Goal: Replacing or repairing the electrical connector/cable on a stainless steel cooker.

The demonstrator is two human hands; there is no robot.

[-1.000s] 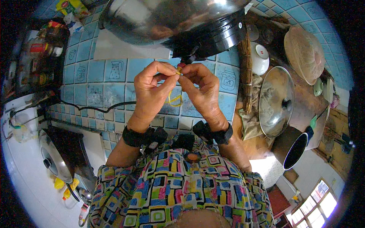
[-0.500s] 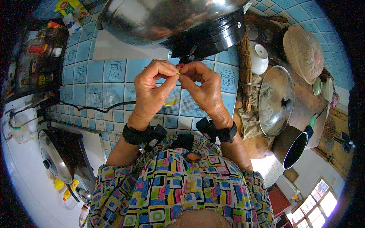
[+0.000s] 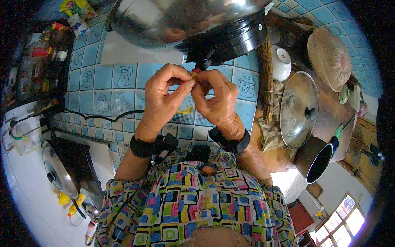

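My left hand (image 3: 162, 92) and my right hand (image 3: 217, 96) meet in front of me over the blue tiles, thumbs and fingertips pinched together. Between the fingertips shows a small red-and-yellow piece (image 3: 194, 74), too covered to name. The left fingers close on it; the right fingertips press against its lower right side, and whether they grip it is hidden. Just beyond stands a black, round-sided body (image 3: 228, 39) with a dark stub (image 3: 202, 64) near the red end. A large shiny metal vessel (image 3: 181, 20) sits over it.
A black hose (image 3: 111, 119) crosses the tiles toward my left wrist. A yellow scrap (image 3: 185, 110) lies between my forearms. To the right are a bundled straw broom (image 3: 265, 78), a white bowl (image 3: 281, 64), a glass lid (image 3: 299, 109), a woven basket (image 3: 329, 57) and a dark pot (image 3: 314, 160).
My right hand has shifted slightly left and down, its fingers more curled. The yellow showing between the fingertips has changed in shape. My left hand stays nearly in place.
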